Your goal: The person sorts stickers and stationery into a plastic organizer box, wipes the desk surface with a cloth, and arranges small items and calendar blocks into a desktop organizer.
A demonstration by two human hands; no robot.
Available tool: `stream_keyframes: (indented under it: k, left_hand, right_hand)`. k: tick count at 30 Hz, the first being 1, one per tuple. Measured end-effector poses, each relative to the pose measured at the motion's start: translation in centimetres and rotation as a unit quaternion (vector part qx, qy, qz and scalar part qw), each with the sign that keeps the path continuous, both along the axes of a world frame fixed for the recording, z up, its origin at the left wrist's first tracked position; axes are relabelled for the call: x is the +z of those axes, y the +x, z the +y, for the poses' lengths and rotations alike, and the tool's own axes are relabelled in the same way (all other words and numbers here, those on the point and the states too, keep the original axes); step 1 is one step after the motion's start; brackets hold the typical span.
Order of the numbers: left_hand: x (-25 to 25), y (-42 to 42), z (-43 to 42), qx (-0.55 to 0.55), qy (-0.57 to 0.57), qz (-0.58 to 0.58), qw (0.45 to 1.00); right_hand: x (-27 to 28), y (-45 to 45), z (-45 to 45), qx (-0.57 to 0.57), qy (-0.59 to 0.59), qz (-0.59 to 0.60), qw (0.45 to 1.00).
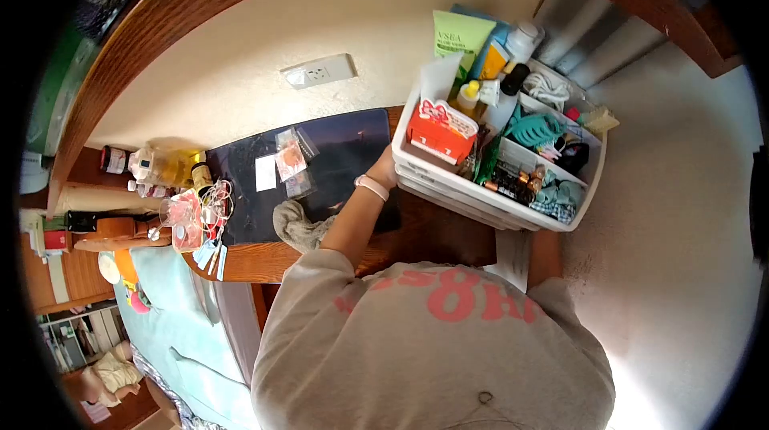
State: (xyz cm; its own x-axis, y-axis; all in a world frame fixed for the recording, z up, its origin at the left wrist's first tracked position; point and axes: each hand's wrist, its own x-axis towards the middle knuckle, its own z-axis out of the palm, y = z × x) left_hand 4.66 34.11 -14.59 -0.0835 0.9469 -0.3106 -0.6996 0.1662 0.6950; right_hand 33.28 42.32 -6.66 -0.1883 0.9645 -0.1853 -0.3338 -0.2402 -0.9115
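Note:
A white plastic organizer (501, 205) with stacked layers sits at the upper right, tilted in the view. My left hand (386, 169) holds its left side, with the fingers mostly hidden behind it. Only my right forearm (545, 255) shows below the organizer's lower right edge; the hand itself is hidden. In the top compartments are a green tube (460, 36), a red box (442, 138), a yellow-capped bottle (469, 95), a teal hair claw (535, 127), batteries (513, 177), a white cable (547, 88) and checkered fabric (557, 199).
On the wooden desk (436, 230) lie a dark mat (344, 149), small packets (291, 162), a white card (266, 173) and a grey cloth (300, 226). Bottles (164, 165) and tangled cables (215, 204) stand left. A wooden shelf edge (160, 9) arches overhead.

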Motion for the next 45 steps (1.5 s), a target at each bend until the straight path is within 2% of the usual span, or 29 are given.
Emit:
stream_keyframes:
  k: [18, 26, 33, 45]
  left_hand:
    - [-1.4, -0.6, 0.2, -0.057, -0.010, -0.038, 0.998]
    - [-0.4, -2.1, -4.6, 0.049, -0.018, -0.026, 0.998]
    - [-1.4, -4.9, -9.9, 0.166, -0.037, -0.021, 0.985]
    - [-1.3, -6.9, -7.2, 0.174, 0.013, 0.000, 0.985]
  right_hand:
    - [-0.8, 0.4, 0.0, -0.018, 0.005, -0.013, 1.000]
    - [-1.2, 0.6, -3.3, -0.003, -0.026, -0.017, 1.000]
    - [-2.6, -5.5, 1.3, 0.040, -0.016, -0.022, 0.999]
    - [-6.3, -10.5, 8.1, 0.074, 0.002, -0.096, 0.993]
